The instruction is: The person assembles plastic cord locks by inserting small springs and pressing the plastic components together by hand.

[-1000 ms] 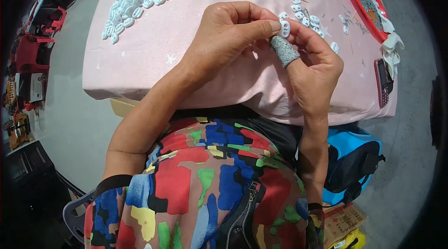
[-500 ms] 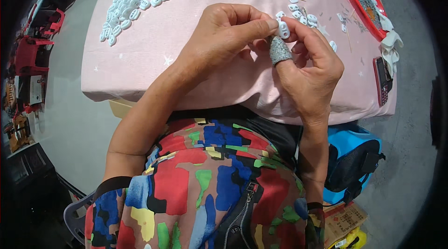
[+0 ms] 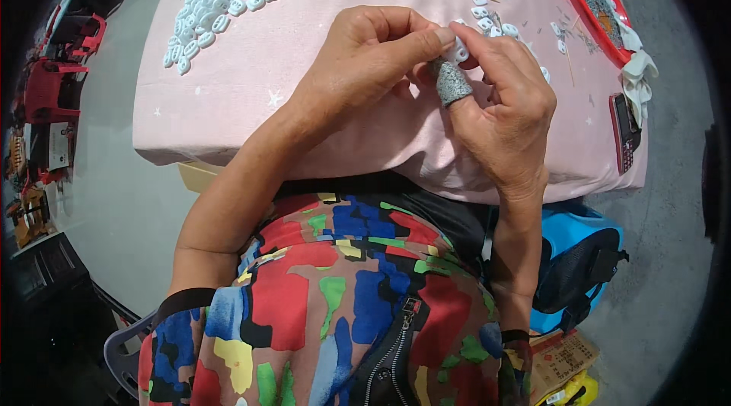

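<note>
Both my hands meet above the pink tablecloth (image 3: 221,116). Between the fingertips is a small white oval plastic piece with holes (image 3: 461,52). My left hand (image 3: 354,63) pinches its left side with thumb and forefinger. On the opposite side, my right hand (image 3: 506,105) has its forefinger on the top of the piece. A speckled grey cover (image 3: 453,84) sits over the right thumb, just below the piece. The fingers partly hide the piece, and the thumb's contact with it cannot be made out.
A heap of similar white pieces (image 3: 221,10) lies at the far left. Several more pieces (image 3: 485,23) and thin wooden sticks (image 3: 569,67) lie beyond my right hand. A red tray (image 3: 615,55), a white cloth (image 3: 640,75) and a phone (image 3: 624,132) line the right edge.
My right hand has turned a little, its forefinger rising over the top of the white piece. The piece and the covered thumb have shifted slightly left. My left hand stays put.
</note>
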A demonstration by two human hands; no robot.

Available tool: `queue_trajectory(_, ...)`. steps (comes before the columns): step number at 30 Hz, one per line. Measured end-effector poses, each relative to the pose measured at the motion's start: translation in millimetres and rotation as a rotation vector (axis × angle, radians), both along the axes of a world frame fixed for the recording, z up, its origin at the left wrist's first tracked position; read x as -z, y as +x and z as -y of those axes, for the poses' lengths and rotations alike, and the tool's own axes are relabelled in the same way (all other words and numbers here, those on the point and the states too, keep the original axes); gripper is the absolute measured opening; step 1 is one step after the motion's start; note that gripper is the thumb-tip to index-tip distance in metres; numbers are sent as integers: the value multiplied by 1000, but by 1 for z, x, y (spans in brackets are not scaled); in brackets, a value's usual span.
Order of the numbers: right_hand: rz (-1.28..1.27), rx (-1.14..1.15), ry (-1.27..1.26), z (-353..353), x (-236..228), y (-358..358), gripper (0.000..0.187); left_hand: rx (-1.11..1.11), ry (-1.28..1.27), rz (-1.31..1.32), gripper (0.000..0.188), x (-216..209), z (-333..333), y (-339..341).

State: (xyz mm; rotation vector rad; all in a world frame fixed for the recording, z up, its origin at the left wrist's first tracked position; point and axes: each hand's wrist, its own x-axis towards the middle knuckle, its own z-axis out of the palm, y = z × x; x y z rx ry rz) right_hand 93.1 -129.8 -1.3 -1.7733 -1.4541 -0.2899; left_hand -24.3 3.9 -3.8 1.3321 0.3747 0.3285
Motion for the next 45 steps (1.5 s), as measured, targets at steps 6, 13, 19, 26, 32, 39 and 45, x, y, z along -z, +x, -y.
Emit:
queue_trajectory(6,143,-31,-12,-2,-3,4,39,9,4,-30,20,-2,-1,0)
queue_trajectory(13,217,-28,-67,-2,-6,3,36,5,33,-30,20,0,-2,0)
queue_trajectory(19,235,-28,-97,-3,-9,1,37,-5,-33,19,19,3,-1,1)
queue_trajectory(26,262,-30,-122,-4,-10,0,35,1,-25,3,18,-2,-2,-2)
queue_trajectory(32,151,-40,-3,-3,-6,3,34,-11,-56,-2,18,-1,-2,0)
queue_trajectory(39,-16,-23,-52,7,-7,4,41,-11,-75,-8,18,-2,-2,0)
queue_trajectory(45,-8,-23,-45,5,-5,3,38,-1,-38,-8,19,0,-3,0)
